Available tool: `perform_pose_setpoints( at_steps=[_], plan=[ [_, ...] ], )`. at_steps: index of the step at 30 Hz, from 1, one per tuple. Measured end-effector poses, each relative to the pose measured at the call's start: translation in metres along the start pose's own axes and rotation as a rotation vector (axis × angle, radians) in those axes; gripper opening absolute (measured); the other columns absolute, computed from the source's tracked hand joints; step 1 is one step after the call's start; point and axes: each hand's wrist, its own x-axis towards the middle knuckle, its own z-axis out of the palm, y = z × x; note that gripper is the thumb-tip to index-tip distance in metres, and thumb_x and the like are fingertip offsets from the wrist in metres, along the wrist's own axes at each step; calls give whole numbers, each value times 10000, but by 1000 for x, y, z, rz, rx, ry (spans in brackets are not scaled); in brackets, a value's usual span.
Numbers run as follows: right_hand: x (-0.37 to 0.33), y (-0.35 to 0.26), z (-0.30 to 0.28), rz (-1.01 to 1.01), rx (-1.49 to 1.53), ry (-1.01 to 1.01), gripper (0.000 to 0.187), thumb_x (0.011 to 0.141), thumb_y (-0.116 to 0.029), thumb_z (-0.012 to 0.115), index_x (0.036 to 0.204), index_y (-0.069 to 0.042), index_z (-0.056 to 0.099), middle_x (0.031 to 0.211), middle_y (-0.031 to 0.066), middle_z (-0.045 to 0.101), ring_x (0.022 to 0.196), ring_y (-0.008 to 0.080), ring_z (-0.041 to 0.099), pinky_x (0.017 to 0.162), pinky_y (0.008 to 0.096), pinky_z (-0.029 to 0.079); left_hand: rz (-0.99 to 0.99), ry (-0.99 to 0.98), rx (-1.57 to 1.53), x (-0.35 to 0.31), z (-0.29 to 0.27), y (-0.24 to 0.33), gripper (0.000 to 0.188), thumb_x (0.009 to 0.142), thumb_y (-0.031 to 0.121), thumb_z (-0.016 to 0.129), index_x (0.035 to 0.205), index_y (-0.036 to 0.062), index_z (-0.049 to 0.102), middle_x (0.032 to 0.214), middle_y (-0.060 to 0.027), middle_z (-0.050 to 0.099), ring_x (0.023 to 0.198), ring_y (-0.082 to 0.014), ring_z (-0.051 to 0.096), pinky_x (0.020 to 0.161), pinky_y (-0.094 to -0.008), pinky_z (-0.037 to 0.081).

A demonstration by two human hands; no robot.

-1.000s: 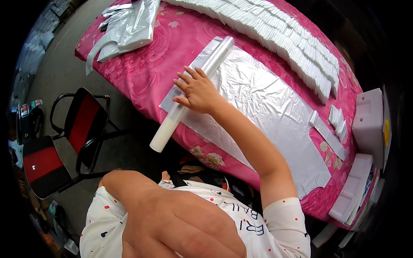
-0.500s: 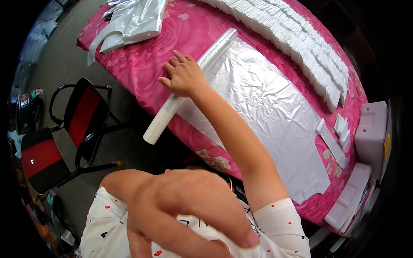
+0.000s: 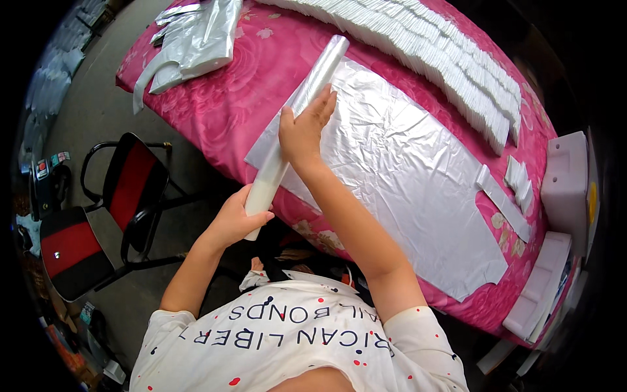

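A pale tube (image 3: 263,191) lies slantwise over the table's near edge, its upper part covered by shiny clear film. My left hand (image 3: 236,215) is closed around its lower end. Across the middle of the tube rests my right hand (image 3: 304,134), open, with fingers stretched out to the right of it. Under the tube a large silvery-white plastic sheet (image 3: 398,170) is spread flat and wrinkled. A corner of this sheet shows on the tube's left side.
Pink flowered cloth (image 3: 215,124) covers the table. Long rows of folded white pieces (image 3: 418,59) line the far side. Plastic bags (image 3: 196,49) lie at the far left, and a narrow white strip (image 3: 503,202) at the right. A black-and-red chair (image 3: 134,176) and white bins (image 3: 565,176) stand nearby.
My left hand has come down from close to the camera and taken hold of the tube's lower end. The tube has turned steeper, and my right hand has shifted right along with it.
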Motion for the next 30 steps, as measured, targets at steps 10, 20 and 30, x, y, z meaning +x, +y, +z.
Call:
perform_pose_setpoints(
  at_steps=[10, 20, 30],
  plan=[
    [-3, -18, -142, 511, 1020, -241, 586, 761, -180, 669, 1210, -16, 330, 853, 85, 522, 721, 152, 572, 646, 315, 524, -96, -485, -373, 10, 67, 25, 610, 690, 365, 691, 1105, -40, 500, 805, -68, 563, 618, -117, 557, 611, -250, 498],
    [-24, -1, -185, 499, 1062, -82, 545, 761, -159, 680, 1173, -10, 356, 835, 70, 512, 699, 140, 569, 640, 305, 519, -197, -654, -249, 20, 98, 33, 372, 753, 188, 684, 1029, -8, 528, 810, -53, 573, 651, -112, 562, 619, -269, 490],
    [-44, 29, -170, 668, 926, -29, 512, 763, -159, 702, 1113, 14, 370, 919, 88, 527, 802, 181, 593, 676, 326, 514, -195, -459, -24, 29, 98, 20, 400, 914, 422, 461, 1024, 39, 499, 751, -60, 576, 610, -115, 567, 573, -244, 478]
  ],
)
